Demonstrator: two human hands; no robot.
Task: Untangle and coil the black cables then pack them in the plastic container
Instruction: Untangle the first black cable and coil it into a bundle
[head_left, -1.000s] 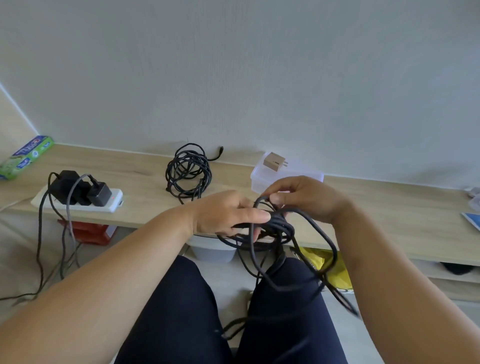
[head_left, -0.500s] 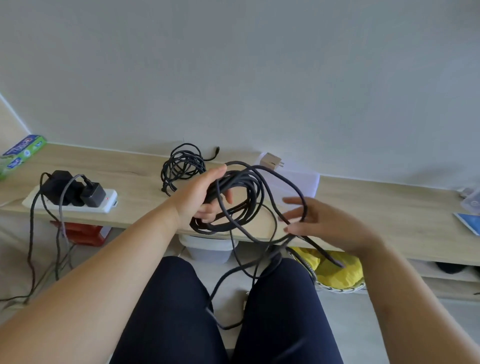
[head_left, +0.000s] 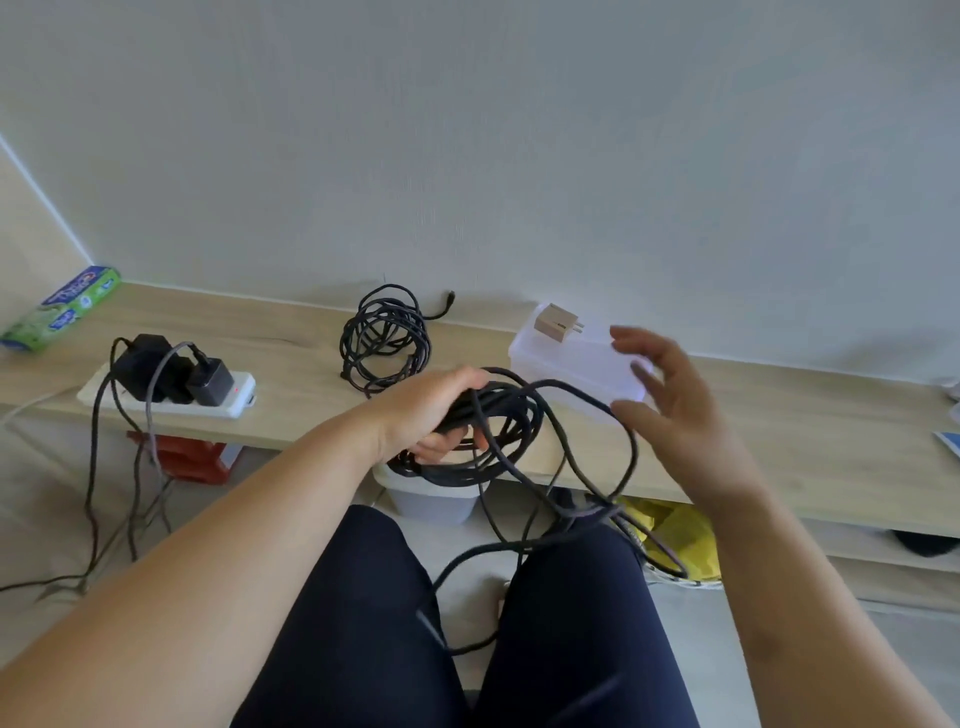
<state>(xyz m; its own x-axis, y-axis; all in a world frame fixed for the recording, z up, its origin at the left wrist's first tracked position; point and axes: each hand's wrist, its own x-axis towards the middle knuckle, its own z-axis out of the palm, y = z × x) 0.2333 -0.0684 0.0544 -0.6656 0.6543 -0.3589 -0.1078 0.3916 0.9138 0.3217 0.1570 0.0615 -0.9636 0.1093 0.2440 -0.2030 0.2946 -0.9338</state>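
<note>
Your left hand (head_left: 431, 410) grips a loose bundle of black cable (head_left: 498, 431) in front of the wooden shelf (head_left: 311, 358), its loops trailing over your lap, while your right hand (head_left: 670, 410) hovers spread beside it (fingers blurred). On the shelf sit the plastic container (head_left: 576, 364) and another coiled cable (head_left: 384, 338).

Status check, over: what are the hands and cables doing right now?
Left hand gripping cable bundle. Right hand open, one strand looped past it. Container lidded, plug on top.
</note>
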